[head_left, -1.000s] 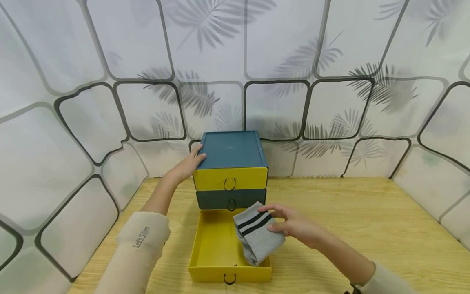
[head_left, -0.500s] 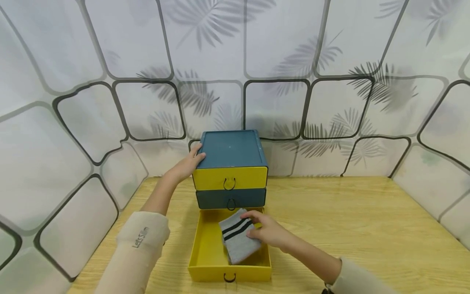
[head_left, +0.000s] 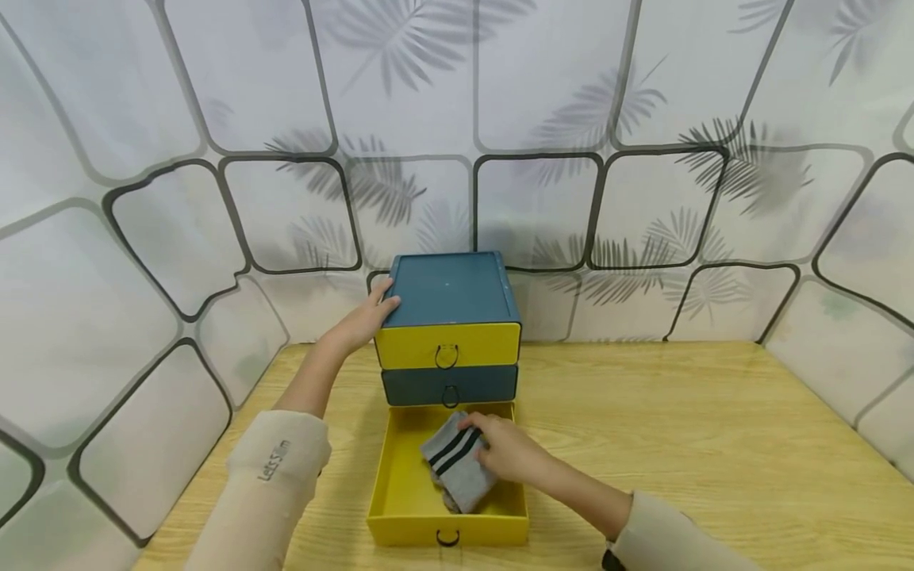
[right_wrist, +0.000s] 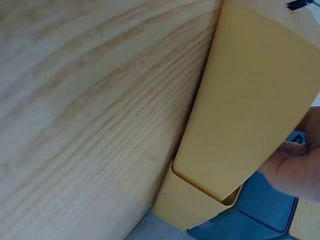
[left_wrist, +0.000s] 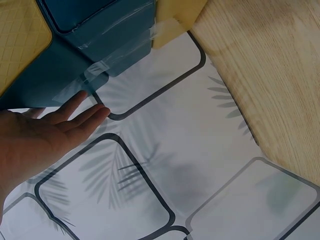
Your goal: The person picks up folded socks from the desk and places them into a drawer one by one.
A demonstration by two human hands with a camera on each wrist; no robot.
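In the head view, folded grey socks (head_left: 457,464) with two black stripes lie tilted inside the pulled-out yellow bottom drawer (head_left: 400,500). My right hand (head_left: 508,450) pinches their right edge, thumb nearer me and fingers at the top corner. The right wrist view has this hand (right_wrist: 297,165) at the drawer's side wall (right_wrist: 245,100); there the socks are hidden. My left hand (head_left: 364,321) rests on the left top edge of the blue and yellow drawer unit (head_left: 450,289). Its fingers are extended along the unit's side in the left wrist view.
Above the open drawer sit a dark blue drawer (head_left: 414,386) and a yellow drawer (head_left: 403,347), both pushed in, with black ring pulls. The unit stands on a wood-grain table (head_left: 643,428). A patterned cloth wall (head_left: 535,210) rises behind and on both sides.
My right hand has brought the socks left and down, from over the drawer's right rim into the drawer. The left hand has stayed on the unit.
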